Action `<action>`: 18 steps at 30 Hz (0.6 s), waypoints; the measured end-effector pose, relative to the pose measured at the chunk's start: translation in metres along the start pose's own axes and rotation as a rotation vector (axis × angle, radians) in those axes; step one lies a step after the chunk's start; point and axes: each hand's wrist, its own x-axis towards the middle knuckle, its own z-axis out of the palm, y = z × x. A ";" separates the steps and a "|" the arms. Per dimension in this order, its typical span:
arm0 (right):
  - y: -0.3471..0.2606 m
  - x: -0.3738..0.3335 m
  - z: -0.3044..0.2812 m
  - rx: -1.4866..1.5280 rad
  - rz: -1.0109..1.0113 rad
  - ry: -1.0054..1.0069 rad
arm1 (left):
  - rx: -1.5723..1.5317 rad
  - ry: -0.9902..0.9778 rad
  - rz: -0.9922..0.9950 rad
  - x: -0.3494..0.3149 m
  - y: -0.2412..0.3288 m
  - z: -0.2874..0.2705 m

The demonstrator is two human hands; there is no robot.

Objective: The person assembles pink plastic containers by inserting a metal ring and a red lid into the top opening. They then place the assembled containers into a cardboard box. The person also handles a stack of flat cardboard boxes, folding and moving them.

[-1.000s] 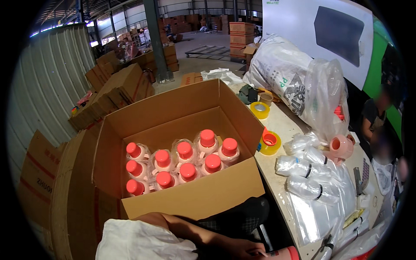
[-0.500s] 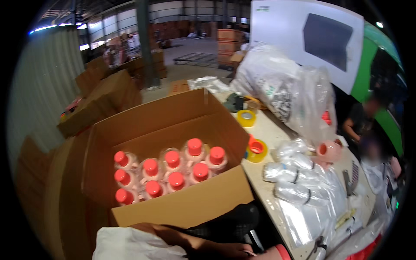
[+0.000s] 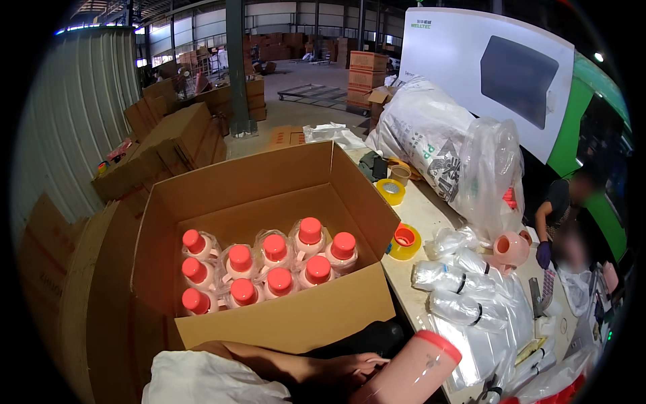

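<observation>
- Left hand (image 3: 355, 367), lower middle of frame: grip curled around the handle of 1 pink jug (image 3: 407, 374).
- Pink jug tilted, lower middle to right of center; red rim (image 3: 441, 345) toward upper right, other end cut off by the lower edge.
- Right hand outside the frame, can't tell its grip.
- White sleeve (image 3: 205, 380) at lower left, bare forearm (image 3: 269, 363) running right from it, just below the box flap.
- Dark cloth (image 3: 367, 339) between forearm and worktop edge.
- Open cardboard box (image 3: 259, 170), left of center; front flap (image 3: 289, 313) folded outward.
- 10 pink bottles with red caps (image 3: 274, 248) upright inside, clear plastic wrap around them, grouped toward the front.
- Worktop (image 3: 431, 214) along right of frame.
- 2 yellow tape rolls on it, near the box's right side: upper roll (image 3: 390, 192), lower roll (image 3: 412, 250); 1 red ring (image 3: 404, 235) on the lower roll.
- Tied clear plastic bundles (image 3: 468, 308) right of center, flat clear bags (image 3: 464, 347) below them.
- Round pink part (image 3: 506, 250) just above and right of the bundles.
- Big white sack (image 3: 417, 131) upper right, clear bag (image 3: 491, 182) next to it.
- Co-worker at far right, purple glove (image 3: 543, 255) by the worktop.
- Stacked cartons (image 3: 367, 81) upper middle, in the background.
</observation>
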 end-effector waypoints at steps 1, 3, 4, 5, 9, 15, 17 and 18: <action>-0.015 -0.020 0.011 0.093 0.015 -0.112 | -0.062 -0.001 -0.012 -0.003 0.012 0.013; -0.026 -0.072 0.046 0.192 -0.051 -0.357 | 0.010 -0.027 0.140 0.006 0.008 -0.009; -0.055 -0.092 0.059 0.283 0.077 -0.559 | 0.056 -0.019 0.202 0.005 0.010 -0.017; -0.083 -0.111 0.069 0.361 0.204 -0.754 | 0.099 -0.023 0.259 0.005 0.012 -0.021; -0.081 -0.194 0.098 0.576 0.673 -1.000 | 0.630 -0.044 0.351 -0.006 0.039 -0.018; -0.091 -0.178 0.103 0.606 0.818 -1.031 | 0.785 -0.237 0.467 -0.018 0.010 -0.022; -0.090 -0.170 0.100 0.616 0.851 -0.999 | 0.716 -0.265 0.344 -0.024 0.012 -0.006; -0.088 -0.166 0.098 0.620 0.868 -0.982 | 0.758 -0.299 0.338 -0.022 0.014 -0.001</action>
